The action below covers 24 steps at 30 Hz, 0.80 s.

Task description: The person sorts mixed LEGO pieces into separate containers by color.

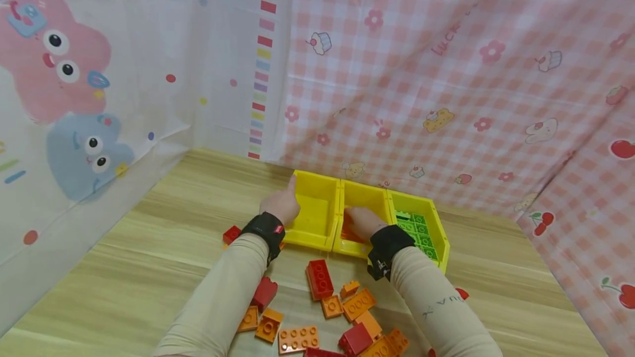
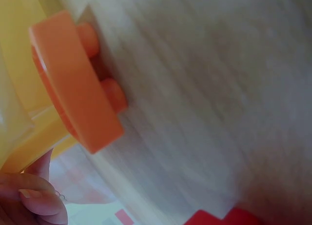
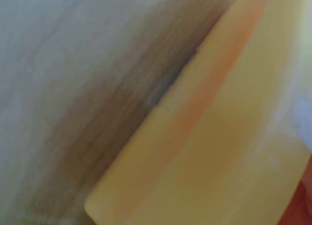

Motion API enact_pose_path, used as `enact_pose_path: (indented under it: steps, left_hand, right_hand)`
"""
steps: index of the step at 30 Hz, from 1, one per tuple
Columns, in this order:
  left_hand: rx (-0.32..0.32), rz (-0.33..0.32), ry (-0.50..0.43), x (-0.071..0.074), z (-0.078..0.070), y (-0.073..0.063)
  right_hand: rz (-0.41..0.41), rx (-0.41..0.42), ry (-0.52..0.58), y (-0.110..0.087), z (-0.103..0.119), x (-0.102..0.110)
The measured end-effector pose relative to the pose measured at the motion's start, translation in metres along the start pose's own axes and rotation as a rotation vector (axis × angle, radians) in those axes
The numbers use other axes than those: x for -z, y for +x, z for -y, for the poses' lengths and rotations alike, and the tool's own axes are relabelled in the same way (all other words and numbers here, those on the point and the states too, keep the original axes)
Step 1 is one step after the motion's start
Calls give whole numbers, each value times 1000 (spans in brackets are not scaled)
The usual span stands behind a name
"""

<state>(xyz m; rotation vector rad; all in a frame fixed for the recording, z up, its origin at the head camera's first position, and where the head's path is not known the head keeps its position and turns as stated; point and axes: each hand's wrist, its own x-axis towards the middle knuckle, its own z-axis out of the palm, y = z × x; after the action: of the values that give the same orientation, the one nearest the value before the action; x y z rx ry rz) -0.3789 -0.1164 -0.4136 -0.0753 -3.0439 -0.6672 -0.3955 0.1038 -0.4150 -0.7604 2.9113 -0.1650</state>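
Three yellow bins stand joined in a row. My left hand [image 1: 281, 204] grips the outer side wall of the left bin [image 1: 313, 211], one finger along its rim. In the left wrist view its curled fingers [image 2: 36, 198] show beside the yellow edge. My right hand [image 1: 366, 221] reaches down into the middle bin [image 1: 364, 191], where orange bricks [image 1: 349, 230] lie under it. Its fingertips are hidden, so I cannot tell if they pinch a brick. Green bricks [image 1: 420, 230] sit in rows inside the right bin [image 1: 440, 230].
Loose orange bricks [image 1: 299, 339] and red bricks [image 1: 319, 279] lie scattered on the wooden table [image 1: 163, 269] before the bins. An orange brick [image 2: 78, 83] lies close by the left wrist. Behind the bins hangs a pink checked cloth [image 1: 397, 87]; a patterned white sheet [image 1: 149, 26] covers the left side.
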Motion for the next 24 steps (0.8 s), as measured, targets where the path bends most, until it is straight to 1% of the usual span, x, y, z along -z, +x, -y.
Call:
enact_pose_path:
  steps: [3, 7, 10, 12, 14, 16, 18, 20, 22, 24]
  left_hand:
    - [2, 12, -6, -1, -1, -1]
    - [1, 26, -8, -2, -1, -2]
    - [-4, 19, -18, -1, -1, -2]
    - [-4, 17, -20, 0, -1, -2]
    - [-2, 17, -26, 2, -1, -2]
    - [-1, 22, -24, 3, -1, -2]
    - [-4, 26, -21, 4, -2, -3]
    - [-8, 25, -20, 5, -2, -3]
    - [-12, 36, -27, 5, -1, -3]
    - [-15, 47, -39, 6, -1, -2]
  right_hand:
    - [17, -5, 30, -4, -2, -2]
    - [-6, 59, 67, -18, -2, 2]
    - [-68, 104, 101, -36, 5, 12]
    - [-124, 135, 100, -51, 11, 18]
    - [-177, 186, 78, -67, 16, 21]
    - [-201, 251, 48, -85, 19, 20]
    - [-186, 335, 37, -102, 21, 17]
    - [-124, 387, 62, -119, 21, 13]
    - [-51, 410, 100, -132, 20, 9]
    - [4, 412, 133, -143, 20, 6]
